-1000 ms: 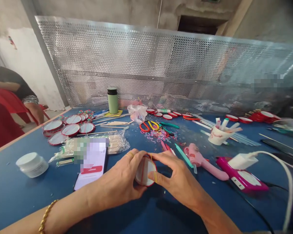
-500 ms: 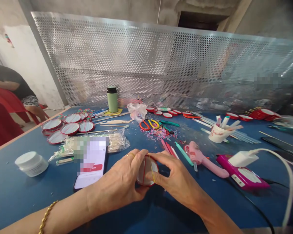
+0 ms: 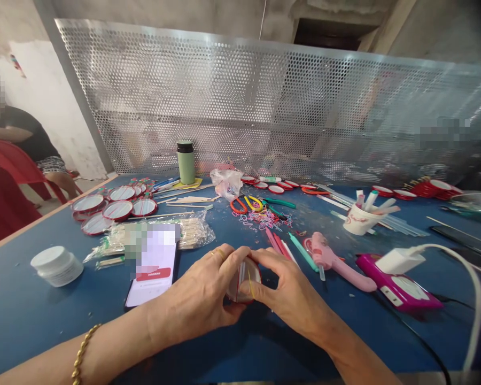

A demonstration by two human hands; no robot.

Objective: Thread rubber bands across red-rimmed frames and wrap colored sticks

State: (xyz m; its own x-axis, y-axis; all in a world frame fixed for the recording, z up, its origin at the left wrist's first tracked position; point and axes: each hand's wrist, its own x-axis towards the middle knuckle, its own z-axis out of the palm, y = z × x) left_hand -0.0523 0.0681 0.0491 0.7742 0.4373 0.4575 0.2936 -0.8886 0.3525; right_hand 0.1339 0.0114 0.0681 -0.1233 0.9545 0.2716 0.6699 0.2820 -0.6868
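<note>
Both my hands hold one small round red-rimmed disc (image 3: pixel 245 279) with a white face, just above the blue table (image 3: pixel 32 326). My left hand (image 3: pixel 202 294) wraps its fingers round the disc's left side. My right hand (image 3: pixel 291 297) pinches the right edge, its thumb lying over a yellow rubber band and a red one stretched across the face. A phone (image 3: pixel 154 270) with a lit screen lies just left of my left hand. A pink glue gun (image 3: pixel 332 262) lies to the right of my right hand.
Finished red-rimmed discs (image 3: pixel 114 208) lie at the back left, with a bag of sticks (image 3: pixel 184 232) and a white jar (image 3: pixel 56 265). A green flask (image 3: pixel 185 162), loose rubber bands (image 3: pixel 260 219), scissors, a cup (image 3: pixel 358 219) and a magenta device (image 3: pixel 401 289) crowd the table. A perforated metal screen (image 3: pixel 264 101) stands behind. Another person (image 3: pixel 20 155) sits at far left.
My hands have turned the disc more edge-on and closed tighter round it, so less of its white face shows. The view has shifted slightly.
</note>
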